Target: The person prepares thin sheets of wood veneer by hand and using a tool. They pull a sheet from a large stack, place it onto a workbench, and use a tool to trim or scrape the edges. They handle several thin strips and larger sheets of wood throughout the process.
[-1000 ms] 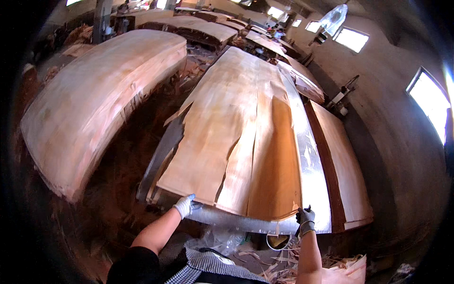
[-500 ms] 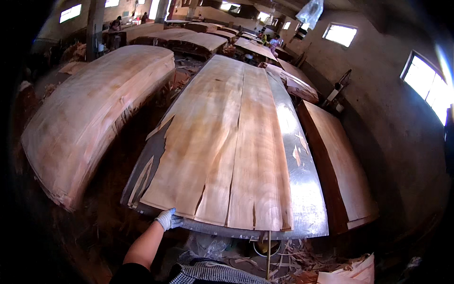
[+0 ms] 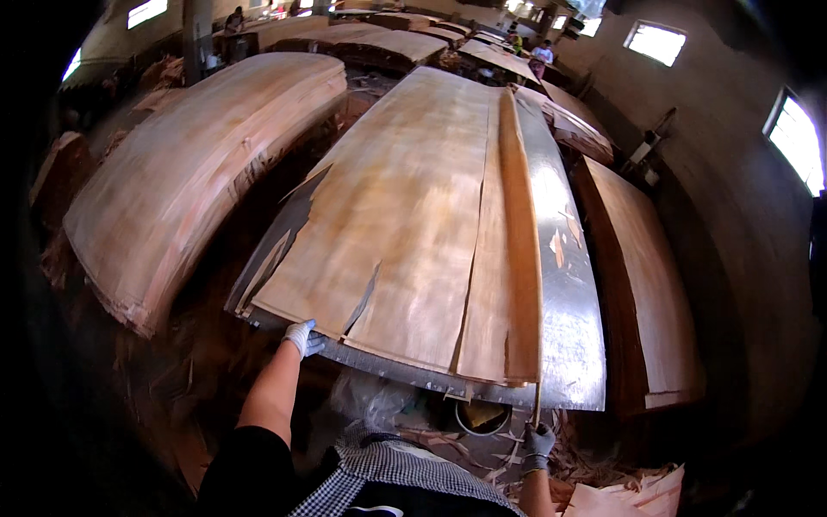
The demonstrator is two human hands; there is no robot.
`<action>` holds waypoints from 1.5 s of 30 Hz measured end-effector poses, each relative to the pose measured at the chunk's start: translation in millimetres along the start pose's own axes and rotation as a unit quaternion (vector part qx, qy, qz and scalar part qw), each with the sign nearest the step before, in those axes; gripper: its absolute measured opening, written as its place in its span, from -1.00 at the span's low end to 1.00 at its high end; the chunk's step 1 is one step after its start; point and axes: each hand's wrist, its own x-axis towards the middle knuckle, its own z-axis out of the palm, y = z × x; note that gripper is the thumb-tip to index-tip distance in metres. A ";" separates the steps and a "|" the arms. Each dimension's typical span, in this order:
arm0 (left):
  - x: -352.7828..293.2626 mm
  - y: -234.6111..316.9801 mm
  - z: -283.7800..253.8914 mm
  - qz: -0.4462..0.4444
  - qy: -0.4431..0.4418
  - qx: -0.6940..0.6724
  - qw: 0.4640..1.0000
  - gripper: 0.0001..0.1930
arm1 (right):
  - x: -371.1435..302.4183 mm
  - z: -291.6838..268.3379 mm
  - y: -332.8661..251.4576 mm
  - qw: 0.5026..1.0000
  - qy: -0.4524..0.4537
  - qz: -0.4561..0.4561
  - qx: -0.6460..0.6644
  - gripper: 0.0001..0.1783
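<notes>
A large, pale wood veneer sheet (image 3: 388, 233) with lengthwise splits covers most of a metal-topped table (image 3: 568, 345). At the sheet's near left corner, my left hand (image 3: 303, 338), in a whitish glove, grips the edge; its finger undersides are hidden. My right hand (image 3: 538, 445), in a grey glove, is closed around the near end of a long thin stick (image 3: 538, 401), just off the table's near edge. This stick runs away from me along the veneer's right side, where a narrow strip (image 3: 521, 233) stands raised and curled.
Tall veneer stacks flank the table on the left (image 3: 207, 164) and right (image 3: 650, 293). Below the near edge are a bucket (image 3: 482, 418), clear plastic (image 3: 370, 396) and veneer scraps (image 3: 629, 493). Torn pieces (image 3: 558, 248) lie on the metal. People work far back among more stacks.
My right hand has come into view, holding the stick. The stick has shifted right, and the veneer's right strip has risen and curled. My left hand stays at the near edge; the view has shifted.
</notes>
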 end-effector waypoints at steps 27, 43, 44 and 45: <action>2.6 4.9 -7.3 0.010 0.087 0.062 0.994 -0.75 | -51.0 -188.1 71.8 0.844 0.157 0.187 -0.477 -0.73; -5.4 19.3 -41.1 -0.017 -0.016 -0.001 1.000 -0.38 | -158.1 13.3 -28.6 0.973 0.026 0.055 -0.221 -0.69; -2.3 21.9 -43.4 -0.016 -0.003 -0.048 0.999 -0.34 | -165.0 21.6 -28.1 0.979 0.015 0.062 -0.196 -0.68; 1.1 27.0 -45.9 -0.014 0.010 -0.097 0.995 -0.30 | -168.5 34.2 -17.2 0.985 0.033 0.018 -0.171 -0.69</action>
